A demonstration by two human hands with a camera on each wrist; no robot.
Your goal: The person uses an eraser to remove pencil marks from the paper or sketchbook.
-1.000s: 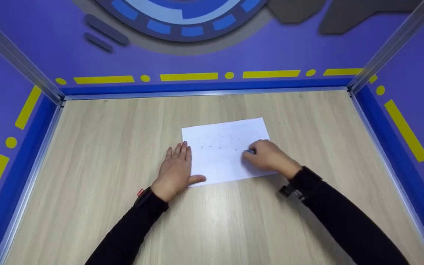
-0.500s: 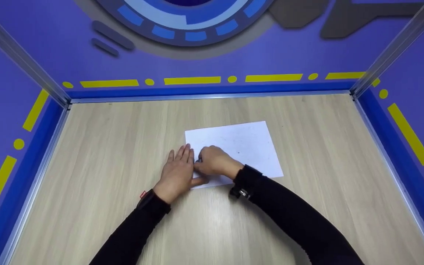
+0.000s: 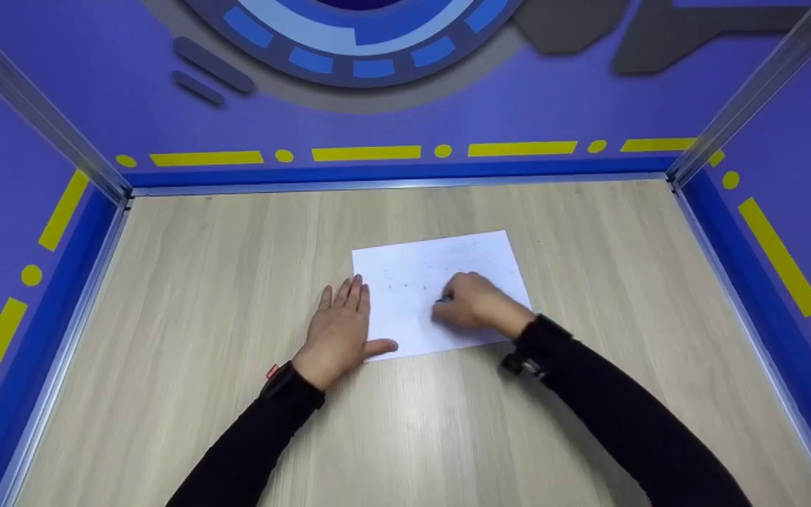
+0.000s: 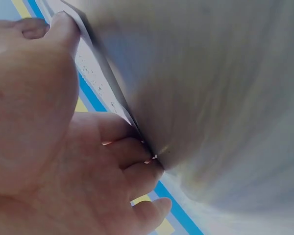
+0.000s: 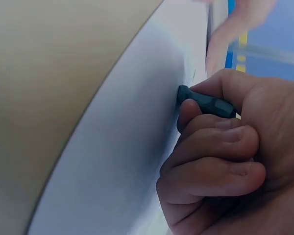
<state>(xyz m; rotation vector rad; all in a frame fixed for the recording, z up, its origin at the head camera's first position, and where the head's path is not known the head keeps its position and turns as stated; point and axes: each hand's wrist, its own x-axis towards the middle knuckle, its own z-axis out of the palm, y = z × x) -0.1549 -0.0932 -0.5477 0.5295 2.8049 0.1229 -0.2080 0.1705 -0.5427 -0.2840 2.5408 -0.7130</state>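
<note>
A white sheet of paper (image 3: 405, 324) lies on the wooden table, sprinkled with small dark crumbs and faint marks. My left hand (image 3: 337, 331) rests flat along its left edge, fingers straight, thumb over the lower left corner. In the left wrist view the palm and fingers (image 4: 142, 178) lie along the paper edge. My right hand (image 3: 474, 301) is over the right half of the sheet and pinches a small dark teal eraser (image 5: 206, 102). The eraser's end meets the paper in the right wrist view, with the other fingers curled below it.
Blue-purple panels (image 3: 405, 116) with yellow dashes wall the table (image 3: 236, 282) at the back and both sides. Metal rails (image 3: 405, 184) run along the panels' foot. Each wrist carries a black band, the right one with a small camera (image 3: 524, 365).
My right hand has swept with the eraser from the sheet's right side to its left edge, then back rightward. The crumbs lie slightly differently. My left hand stays in place.
</note>
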